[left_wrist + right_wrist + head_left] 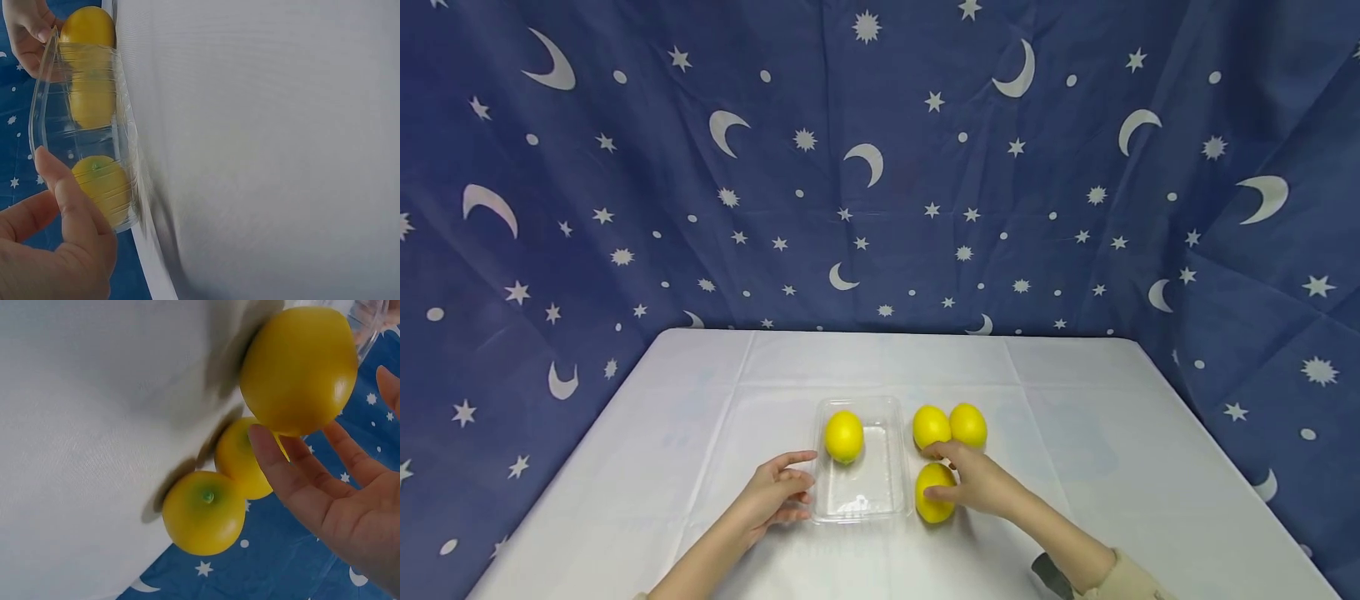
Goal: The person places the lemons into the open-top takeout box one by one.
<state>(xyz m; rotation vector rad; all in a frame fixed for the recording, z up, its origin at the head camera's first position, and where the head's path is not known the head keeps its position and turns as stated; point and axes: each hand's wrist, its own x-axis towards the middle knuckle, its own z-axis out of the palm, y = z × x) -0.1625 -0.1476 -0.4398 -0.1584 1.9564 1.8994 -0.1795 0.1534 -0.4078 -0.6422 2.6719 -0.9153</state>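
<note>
1. The clear container [861,502] sits on the white tabletop [700,400], its open top facing up and its long axis running near to far.
2. Inside, in the far left part, lies one lemon [844,435]. Its long axis runs roughly near to far, and its green-tipped end points to the near side.
3. The left hand [775,492] is at the container's left wall, fingers loosely bent and parted; a fingertip touches the rim in the left wrist view, with the thumb apart from it.
4. To the right of the container, the near lemon [931,510] lies with its long axis roughly near to far; which end holds the stem cannot be told.
5. The right hand [977,481] reaches around this near lemon from the right, fingers spread and slightly bent rather than closed. Whether the fingertips touch it cannot be told.
6. Beyond it, the far left lemon [929,423] and the far right lemon [967,423] lie side by side. The far right one turns its green stem end toward the near side.
7. Behind the tabletop hangs a blue curtain [910,225] with pale moons and stars.
</note>
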